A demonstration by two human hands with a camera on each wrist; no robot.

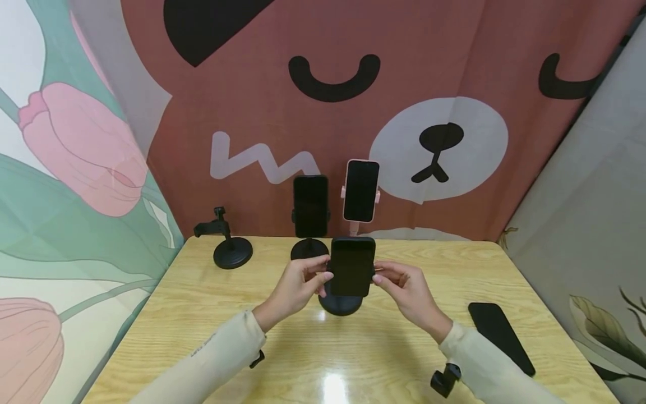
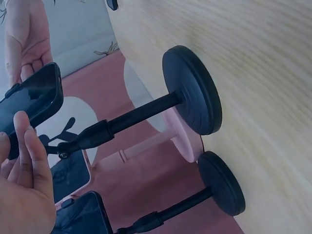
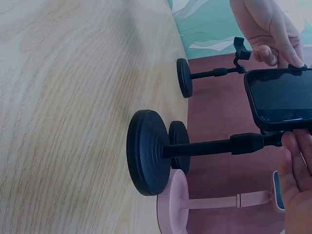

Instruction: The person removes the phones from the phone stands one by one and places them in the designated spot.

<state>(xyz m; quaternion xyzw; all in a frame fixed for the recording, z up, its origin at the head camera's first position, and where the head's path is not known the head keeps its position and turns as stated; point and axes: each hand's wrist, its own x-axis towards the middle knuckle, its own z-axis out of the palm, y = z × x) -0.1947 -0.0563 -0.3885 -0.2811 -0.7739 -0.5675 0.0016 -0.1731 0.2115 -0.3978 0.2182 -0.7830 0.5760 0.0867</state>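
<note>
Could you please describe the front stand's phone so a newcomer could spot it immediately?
Find the wooden table, then the frontmost black stand. The black phone is at its top. Only this phone has the left hand and right hand at its sides.

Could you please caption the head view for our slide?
Left grip and right grip hold a smartphone at a black phone stand, two mounted smartphones behind.

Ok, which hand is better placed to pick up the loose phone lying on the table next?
Probably the right hand: the loose phone lies on that side of the table, close by the right sleeve. The left hand is farther away, across the mounted phone.
</note>
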